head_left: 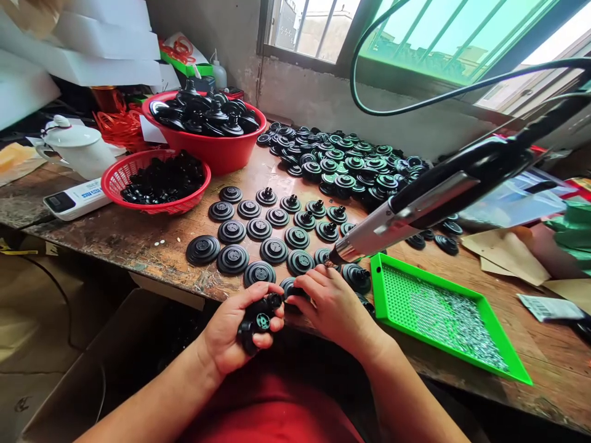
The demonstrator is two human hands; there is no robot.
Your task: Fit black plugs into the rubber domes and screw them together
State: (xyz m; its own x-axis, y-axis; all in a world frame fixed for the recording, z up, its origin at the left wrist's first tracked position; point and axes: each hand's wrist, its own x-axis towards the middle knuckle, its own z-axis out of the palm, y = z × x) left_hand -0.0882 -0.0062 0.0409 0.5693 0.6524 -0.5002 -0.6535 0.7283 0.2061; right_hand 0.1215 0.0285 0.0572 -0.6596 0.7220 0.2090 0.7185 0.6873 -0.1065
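Red cloth (281,409) lies nearest, across my lap. My left hand (226,335) has its fingers and thumb wrapped around a few small black parts (262,322), just off the table's (138,237) front edge, one with its round face turned up. Beside it my right hand (339,311) bends over, fingertips down at a disc (289,287) by that edge; whether they pinch anything I cannot tell (my own fingers hide it). Above those knuckles, near them, is the tip of a driver (383,229) slanting in from the upper right.

Ahead of me more discs sit in rough rows, flat-topped on the left, many on the right with a stem standing up. Right of my right hand lies a green tray (379,286) of small metal pieces (462,320). On the left, a red basket (159,208) holds black pieces, with a red basin (226,151) of discs behind it.
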